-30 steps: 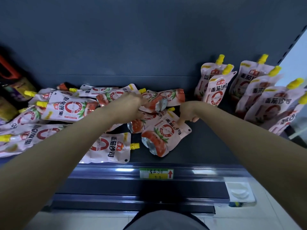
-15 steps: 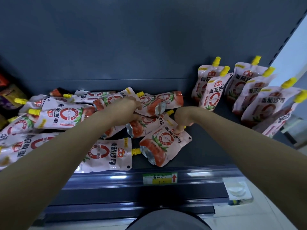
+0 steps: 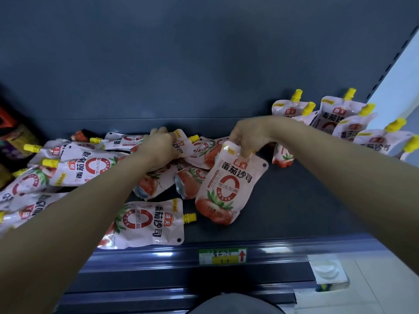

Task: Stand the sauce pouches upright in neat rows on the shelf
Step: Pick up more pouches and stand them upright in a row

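The right hand pinches the top edge of one sauce pouch, fingers closed around the spout end so the cap is hidden, and the pouch hangs label-forward with its tomato-printed base low over the dark shelf, tilted slightly; whether the base touches the shelf cannot be told. Taking that held pouch as the landmark: just to its left lies a jumbled pile of pouches, flat and overlapping, yellow caps pointing various ways, and the left hand rests curled on top of that pile, fingers bent over a lying pouch, though how firmly it grips cannot be told. In front and to the left of the held pouch, one flat pouch lies alone near the shelf's front edge, cap pointing right. Behind and to the right stand the upright pouches in rows, caps up. Directly in front, below it, a price tag sits on the shelf rail.
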{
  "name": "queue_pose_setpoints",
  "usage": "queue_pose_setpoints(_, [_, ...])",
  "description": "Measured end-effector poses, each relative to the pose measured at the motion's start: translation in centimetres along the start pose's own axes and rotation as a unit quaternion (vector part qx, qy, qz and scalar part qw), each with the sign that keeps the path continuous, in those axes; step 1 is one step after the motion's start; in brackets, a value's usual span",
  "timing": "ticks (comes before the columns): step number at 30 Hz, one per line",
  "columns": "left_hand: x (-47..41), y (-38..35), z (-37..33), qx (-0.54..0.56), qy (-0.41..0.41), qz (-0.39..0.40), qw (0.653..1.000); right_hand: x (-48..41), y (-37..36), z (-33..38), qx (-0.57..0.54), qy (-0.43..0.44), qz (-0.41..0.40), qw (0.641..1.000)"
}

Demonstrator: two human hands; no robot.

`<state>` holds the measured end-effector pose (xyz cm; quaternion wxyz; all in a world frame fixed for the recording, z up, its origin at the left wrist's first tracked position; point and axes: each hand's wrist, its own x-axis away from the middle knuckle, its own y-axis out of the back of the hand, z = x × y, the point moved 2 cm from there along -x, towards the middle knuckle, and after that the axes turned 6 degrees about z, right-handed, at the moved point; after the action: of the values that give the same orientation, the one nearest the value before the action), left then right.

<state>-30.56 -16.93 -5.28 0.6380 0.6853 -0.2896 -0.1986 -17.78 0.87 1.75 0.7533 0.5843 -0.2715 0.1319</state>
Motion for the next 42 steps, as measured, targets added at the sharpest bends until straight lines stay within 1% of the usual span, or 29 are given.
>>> queue_pose_setpoints(2, [-0.4, 0.0, 0.4, -0.005, 0.024, 0.001, 1.0, 0.5, 1.6, 0.7, 0.002, 0.009, -0.022, 1.0])
queue_pose_setpoints(5, [-1.1, 0.0, 1.1, 0.006, 0.043, 0.03, 0.999, 1.0, 3.2, 1.6, 0.03, 0.015, -0.042, 0.999])
queue_pose_setpoints(8, [-1.8, 0.3, 1.4, 0.041, 0.047, 0.053, 0.997, 0.9, 3.4, 2.2, 0.102, 0.0, -0.055, 0.993])
queue_pose_setpoints(11, [-2.4, 0.6, 1.3, 0.057, 0.057, 0.078, 0.994, 1.1, 3.3, 1.9, 0.113, -0.019, -0.084, 0.99])
queue_pose_setpoints(14, [-3.0, 0.5, 1.0, 0.09, 0.057, 0.108, 0.988, 1.3, 3.0, 1.4, 0.082, -0.035, -0.098, 0.991])
queue_pose_setpoints(20, [-4.1, 0.5, 0.5, 0.16, 0.07, 0.105, 0.979, 2.0, 2.1, -0.5, -0.022, -0.067, -0.146, 0.987])
queue_pose_setpoints(25, [-4.0, 1.0, 0.2, 0.181, 0.087, 0.096, 0.975, 3.0, 1.2, -2.3, -0.111, -0.079, -0.149, 0.979])
queue_pose_setpoints(27, [-3.7, 1.6, 0.0, 0.204, 0.096, 0.081, 0.971, 3.3, 0.8, -2.5, -0.115, -0.085, -0.142, 0.979])
queue_pose_setpoints(30, [-2.9, 2.9, -0.7, 0.197, 0.083, 0.048, 0.976, 3.7, 0.5, -2.5, -0.11, -0.085, -0.133, 0.981])
queue_pose_setpoints(33, [-1.6, 4.1, -1.3, 0.217, 0.08, -0.016, 0.973, 4.5, 0.4, -2.8, -0.074, -0.094, -0.127, 0.985])
queue_pose_setpoints(36, [-0.2, 5.4, -1.3, 0.223, 0.083, -0.103, 0.966, 5.4, 0.5, -3.9, -0.041, -0.105, -0.125, 0.986])
queue_pose_setpoints(39, [1.5, 6.7, -1.8, 0.251, 0.072, -0.191, 0.946, 6.4, 0.6, -5.5, -0.005, -0.118, -0.129, 0.985])
queue_pose_setpoints(42, [3.0, 7.7, -4.0, 0.293, 0.044, -0.235, 0.926, 7.3, 0.7, -7.6, 0.02, -0.144, -0.147, 0.978])
